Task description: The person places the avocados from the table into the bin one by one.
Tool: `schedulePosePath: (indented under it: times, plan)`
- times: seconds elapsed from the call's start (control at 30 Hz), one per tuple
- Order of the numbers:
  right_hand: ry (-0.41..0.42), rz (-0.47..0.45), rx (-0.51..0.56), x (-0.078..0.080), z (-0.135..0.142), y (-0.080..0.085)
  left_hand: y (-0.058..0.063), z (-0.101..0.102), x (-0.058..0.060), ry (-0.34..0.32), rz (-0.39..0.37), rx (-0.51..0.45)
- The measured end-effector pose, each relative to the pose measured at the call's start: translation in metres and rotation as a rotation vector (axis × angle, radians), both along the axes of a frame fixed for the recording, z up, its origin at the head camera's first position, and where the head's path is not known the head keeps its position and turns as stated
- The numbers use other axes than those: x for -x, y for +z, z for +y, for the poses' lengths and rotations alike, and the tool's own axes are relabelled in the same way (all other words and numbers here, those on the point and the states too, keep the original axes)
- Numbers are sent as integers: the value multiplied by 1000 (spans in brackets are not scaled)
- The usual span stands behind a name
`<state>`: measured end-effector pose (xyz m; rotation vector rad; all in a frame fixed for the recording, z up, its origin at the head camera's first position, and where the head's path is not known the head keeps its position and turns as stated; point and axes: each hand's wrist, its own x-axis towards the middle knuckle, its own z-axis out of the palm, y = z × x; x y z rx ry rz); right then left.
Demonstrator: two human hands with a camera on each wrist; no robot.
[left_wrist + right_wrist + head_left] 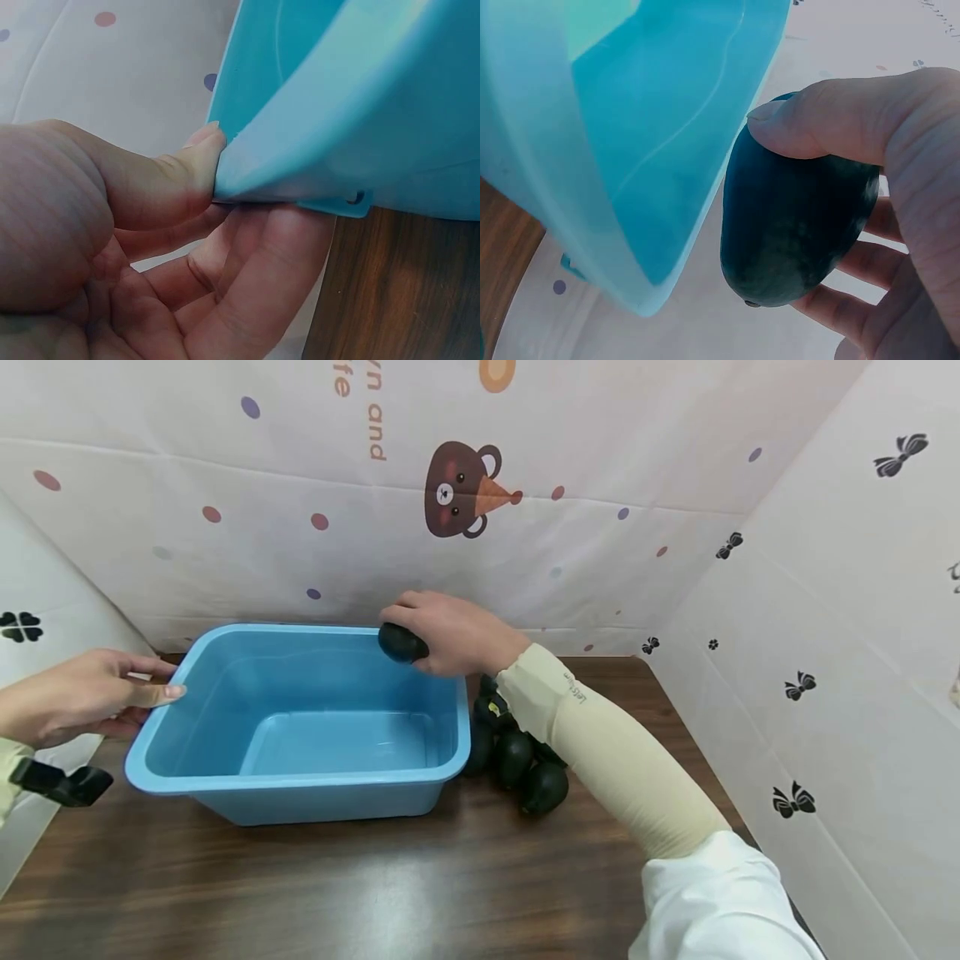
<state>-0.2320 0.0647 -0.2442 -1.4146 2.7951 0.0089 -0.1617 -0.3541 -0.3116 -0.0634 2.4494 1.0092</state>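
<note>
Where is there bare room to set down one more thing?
Bare tabletop lies in front of the blue basin and the avocados, toward the person. The basin's visible floor is bare too. It is crowded at the basin's right, where the avocados lie bunched beside the right forearm.

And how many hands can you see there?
2. The left hand pinches the left rim of the blue tub; the right hand grips a dark green fruit near the tub's far right corner.

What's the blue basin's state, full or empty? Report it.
Empty as far as visible: the blue rectangular basin shows a bare bottom in the head view, near inner wall hidden.
</note>
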Motion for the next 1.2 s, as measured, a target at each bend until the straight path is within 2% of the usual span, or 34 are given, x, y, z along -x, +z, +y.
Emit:
schedulePosePath:
  times: [0.2, 0.43, 1.2]
  plan:
    - [15, -1, 13, -1, -8, 0, -1, 0, 0, 12, 5, 3]
    - [13, 8, -33, -2, -19, 3, -2, -2, -1, 19, 31, 23]
    - [59, 27, -66, -9, -52, 2, 0, -1, -1, 19, 9, 13]
